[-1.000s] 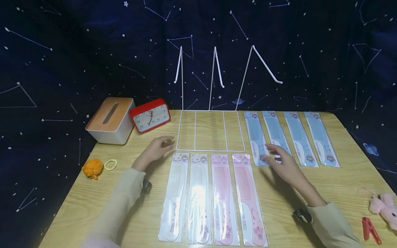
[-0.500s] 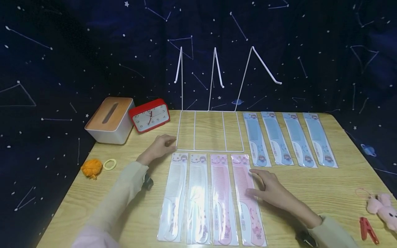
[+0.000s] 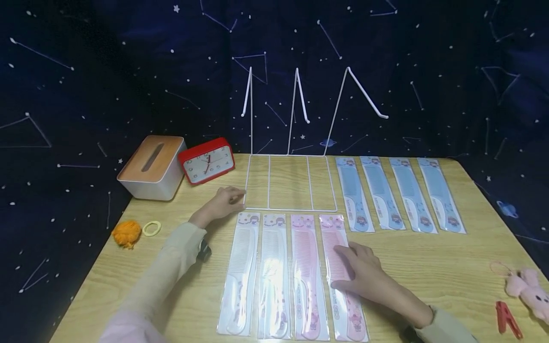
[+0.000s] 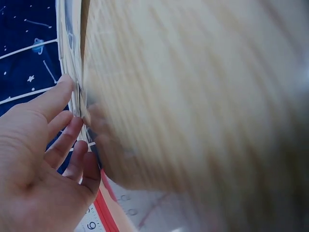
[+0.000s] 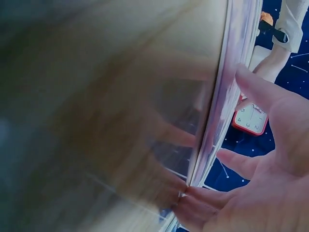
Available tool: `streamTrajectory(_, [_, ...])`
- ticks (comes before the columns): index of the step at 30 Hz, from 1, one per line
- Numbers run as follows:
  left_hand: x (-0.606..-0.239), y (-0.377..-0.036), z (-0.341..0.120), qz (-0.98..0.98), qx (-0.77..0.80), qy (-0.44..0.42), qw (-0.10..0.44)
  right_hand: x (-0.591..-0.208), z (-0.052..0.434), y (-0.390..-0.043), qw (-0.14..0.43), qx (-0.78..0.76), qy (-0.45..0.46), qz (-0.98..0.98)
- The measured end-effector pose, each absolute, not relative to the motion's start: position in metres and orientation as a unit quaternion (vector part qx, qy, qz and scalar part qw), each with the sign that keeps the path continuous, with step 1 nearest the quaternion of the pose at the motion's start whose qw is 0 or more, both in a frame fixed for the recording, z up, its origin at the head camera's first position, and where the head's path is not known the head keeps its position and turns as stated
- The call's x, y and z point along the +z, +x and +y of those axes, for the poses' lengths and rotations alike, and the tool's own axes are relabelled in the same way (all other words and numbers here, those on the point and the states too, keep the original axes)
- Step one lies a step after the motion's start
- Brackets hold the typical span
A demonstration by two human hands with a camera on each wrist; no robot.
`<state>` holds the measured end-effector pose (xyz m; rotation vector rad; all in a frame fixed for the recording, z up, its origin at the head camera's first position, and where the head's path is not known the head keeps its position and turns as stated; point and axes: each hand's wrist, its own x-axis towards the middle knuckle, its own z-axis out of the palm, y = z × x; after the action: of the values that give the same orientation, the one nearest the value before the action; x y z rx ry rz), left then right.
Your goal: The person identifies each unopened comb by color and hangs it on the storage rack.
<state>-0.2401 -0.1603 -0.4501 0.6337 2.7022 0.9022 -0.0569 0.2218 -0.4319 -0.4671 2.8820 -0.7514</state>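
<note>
Two white plastic combs (image 3: 253, 276), two pink plastic combs (image 3: 326, 281), four light blue plastic combs (image 3: 396, 193), a red-framed clock (image 3: 207, 160).

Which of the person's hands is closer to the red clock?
Left. The left hand rests at the white wire rack's front left corner, just in front of the red clock. The right hand lies on the rightmost pink comb, much farther away.

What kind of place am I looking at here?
Probably a staged tabletop, not a real shop: a wooden table against a starry cloth backdrop, with packaged combs in rows before a wire rack.
</note>
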Motion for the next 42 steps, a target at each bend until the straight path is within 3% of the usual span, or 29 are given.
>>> streamTrajectory(19, [-0.449,-0.24,-0.157,0.919,0.312,0.203,0.13,-0.424,0.23,-0.064,0.115,-0.317,-0.098,0.936])
streamTrajectory(27, [-0.445,-0.239,-0.158,0.932,0.268,0.208,0.127,-0.395,0.242,-0.07,0.163,-0.363,-0.094,0.913])
streamTrajectory(42, [-0.445,-0.24,-0.155,0.937,0.255,0.202,0.128,-0.324,0.2,-0.096,0.001,-0.467,-0.257,0.846])
